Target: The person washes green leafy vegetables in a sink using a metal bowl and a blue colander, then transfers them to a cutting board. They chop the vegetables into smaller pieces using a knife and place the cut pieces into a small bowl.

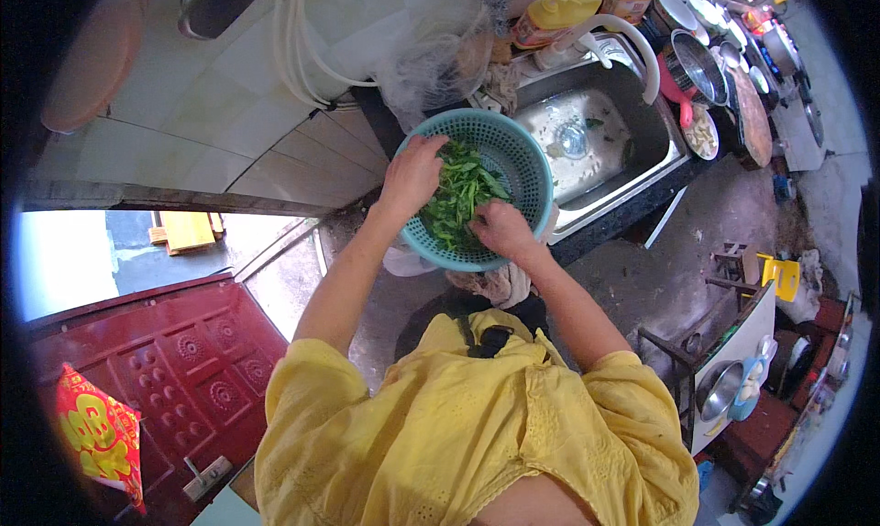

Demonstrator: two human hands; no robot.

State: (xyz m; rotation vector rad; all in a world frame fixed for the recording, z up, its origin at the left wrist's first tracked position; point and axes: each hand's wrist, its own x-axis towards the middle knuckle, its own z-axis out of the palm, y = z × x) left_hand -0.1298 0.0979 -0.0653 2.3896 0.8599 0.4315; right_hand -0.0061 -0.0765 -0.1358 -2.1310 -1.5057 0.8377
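Observation:
A light blue-green plastic colander (526, 175) sits at the left end of the counter, beside the sink. Leafy greens (464, 189) lie heaped in its left half. My left hand (414, 175) reaches over the colander's left rim, its fingertips at the upper edge of the greens; whether they grip any is hidden. Curled into the lower right of the heap, the fingers of my right hand (503, 229) hold some of the leaves. A stainless steel sink (584, 141) has wet scraps of leaf on its bottom.
A white faucet (622, 24) arches over the sink. Yellow-capped bottles (557, 17) stand behind it. At right are a strainer pot (698, 65), a bowl of pale pieces (701, 134) and a wooden cutting board (749, 117). Below the colander hangs a cloth (498, 285). A red door (185, 361) stands at lower left.

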